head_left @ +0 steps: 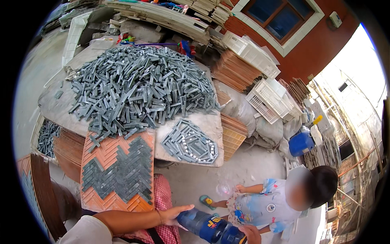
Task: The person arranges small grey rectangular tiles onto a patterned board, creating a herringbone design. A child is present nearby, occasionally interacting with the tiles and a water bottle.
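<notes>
A large blue-tinted clear plastic bottle [205, 224] with a blue label lies tilted across my lap at the lower edge. My left hand [172, 214] is wrapped round its base end, the thumb stretched along it. At the other end my right hand [251, 234] grips the bottle near its neck, partly cut off by the picture's edge. Left of the bottle, an orange herringbone tray [107, 151] is partly filled with dark green-grey stone strips [134, 171]. Behind it a big heap of loose strips [142, 85] covers the table [185, 122].
A child [260, 203] stands close at the right, one arm near my right hand. A ring of strips with white pieces [190, 142] lies on the table. Stacked trays [234, 132], white crates [268, 99] and a blue jug [301, 143] stand beyond. More trays [67, 154] are stacked at left.
</notes>
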Motion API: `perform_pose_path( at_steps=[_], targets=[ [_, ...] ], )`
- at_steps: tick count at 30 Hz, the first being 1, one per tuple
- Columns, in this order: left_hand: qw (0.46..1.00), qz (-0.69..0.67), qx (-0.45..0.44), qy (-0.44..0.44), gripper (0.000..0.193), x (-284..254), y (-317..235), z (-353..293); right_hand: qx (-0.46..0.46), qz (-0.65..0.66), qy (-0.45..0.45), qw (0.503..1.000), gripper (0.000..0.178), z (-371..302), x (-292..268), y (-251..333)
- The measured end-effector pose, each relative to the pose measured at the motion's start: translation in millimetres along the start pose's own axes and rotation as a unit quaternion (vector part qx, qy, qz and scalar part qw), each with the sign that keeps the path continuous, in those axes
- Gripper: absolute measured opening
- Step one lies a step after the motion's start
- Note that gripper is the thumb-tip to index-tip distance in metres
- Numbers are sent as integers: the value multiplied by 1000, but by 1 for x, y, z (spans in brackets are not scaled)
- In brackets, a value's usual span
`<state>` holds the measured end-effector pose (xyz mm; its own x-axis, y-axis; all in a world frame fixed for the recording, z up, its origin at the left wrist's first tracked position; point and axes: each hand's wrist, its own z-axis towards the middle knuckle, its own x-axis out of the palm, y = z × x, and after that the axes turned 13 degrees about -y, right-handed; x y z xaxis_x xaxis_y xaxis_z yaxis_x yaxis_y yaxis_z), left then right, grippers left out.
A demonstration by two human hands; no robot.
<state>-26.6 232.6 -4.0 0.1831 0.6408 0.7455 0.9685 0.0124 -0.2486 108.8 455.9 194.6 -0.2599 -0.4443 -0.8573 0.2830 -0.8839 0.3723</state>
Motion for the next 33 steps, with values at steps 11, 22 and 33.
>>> perform_pose_path(
  at_steps=[11,22,33],
  targets=[
    [992,-53,-17,114,94,0,-10,10,98,70,-155,980,70,96,12,-30],
    [497,759,399,130,25,-20,45,24,82,-97,-350,928,63,334,92,-117],
    [557,680,468,95,29,-56,42,42,142,-104,-255,951,77,404,144,-134]
  ],
)
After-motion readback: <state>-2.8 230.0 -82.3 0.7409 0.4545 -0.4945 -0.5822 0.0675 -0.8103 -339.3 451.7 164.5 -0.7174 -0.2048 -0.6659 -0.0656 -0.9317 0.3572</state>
